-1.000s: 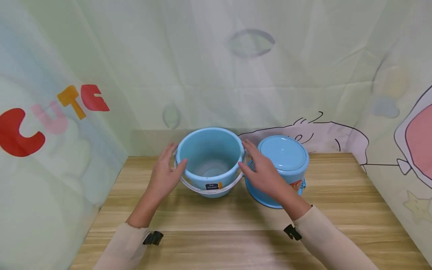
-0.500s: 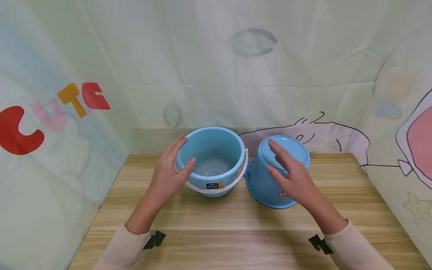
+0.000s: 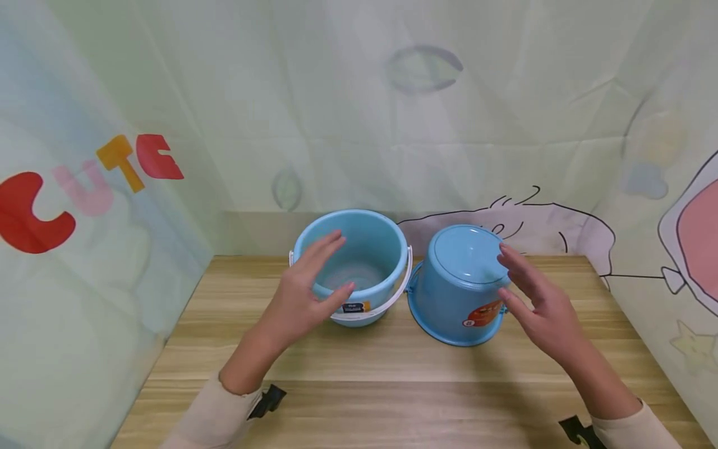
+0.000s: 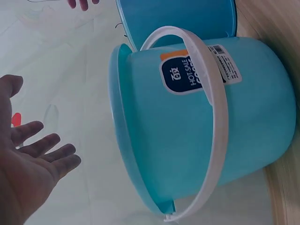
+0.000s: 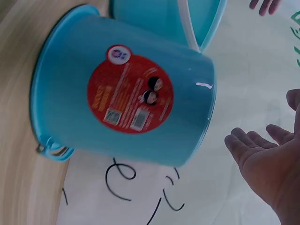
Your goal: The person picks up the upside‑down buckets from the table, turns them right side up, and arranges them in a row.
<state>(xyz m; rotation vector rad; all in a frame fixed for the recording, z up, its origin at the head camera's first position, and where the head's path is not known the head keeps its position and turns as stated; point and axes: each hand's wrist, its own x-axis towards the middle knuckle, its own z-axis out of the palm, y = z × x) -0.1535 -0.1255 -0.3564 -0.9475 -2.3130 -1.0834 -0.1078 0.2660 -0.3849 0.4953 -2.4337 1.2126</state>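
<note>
A light blue bucket [image 3: 359, 226] stands upright, mouth up, its white handle [image 4: 218, 126] hanging down at the front across a dark label. To its right a darker blue bucket [image 3: 443, 305] stands upside down, base up, with a round red sticker [image 5: 131, 93] on its side. My left hand [image 3: 300, 299] hovers in front of the upright bucket's left rim, fingers spread, holding nothing; the left wrist view shows a gap between palm and rim. My right hand [image 3: 541, 312] hangs in the air at the right of the upturned bucket, fingers extended and apart from it.
Both buckets stand on a wood-grain table [image 3: 392, 405], near its back edge. A pale printed curtain [image 3: 336, 93] rises behind the table and along both sides. A black clip [image 3: 268, 401] sits at the left cuff, another black piece [image 3: 580, 431] at the right.
My right hand has let go of the upright bucket's rim and moved right, past the upturned bucket. My left hand has come off the rim and shifted slightly right. The buckets stay put.
</note>
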